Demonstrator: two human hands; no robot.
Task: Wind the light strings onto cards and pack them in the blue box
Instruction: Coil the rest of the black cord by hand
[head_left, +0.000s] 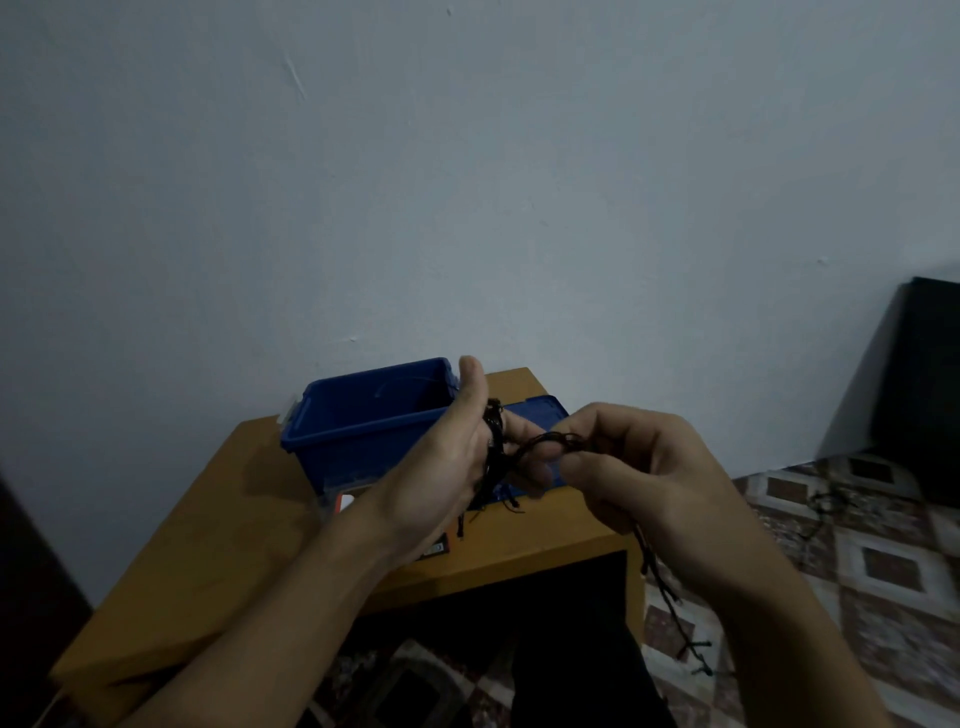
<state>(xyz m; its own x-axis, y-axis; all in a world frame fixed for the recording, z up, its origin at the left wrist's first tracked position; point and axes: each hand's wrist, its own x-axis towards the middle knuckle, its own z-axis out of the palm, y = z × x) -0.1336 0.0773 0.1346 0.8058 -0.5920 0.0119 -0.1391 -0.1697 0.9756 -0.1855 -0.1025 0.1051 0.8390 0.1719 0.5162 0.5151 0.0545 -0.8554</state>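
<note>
The left hand (457, 457) is raised over the table (218, 519), thumb upright, its fingers closed round a dark bundle of light string (493, 431). Whether a card sits inside that bundle I cannot tell, since the coils and the palm hide it. The right hand (634, 467) is just beside it, pinching the free strand between thumb and fingertips. From there the string drops past the wrist and trails down toward the patterned floor (883, 545). The blue box (363, 441) stands open on the table behind the left hand, its lid (540, 410) lying beside it. Nothing shows inside it apart from a faint thin line on the far wall. The step in hand looks like winding, and doing it well probably means light, even tension — enough to lay each turn flat beside the last, not so much that the small bulbs snag or the wire kinks. The right hand should let the strand slide through its pinch and feed slack from below, so the hanging length does not catch on the table edge.
</note>
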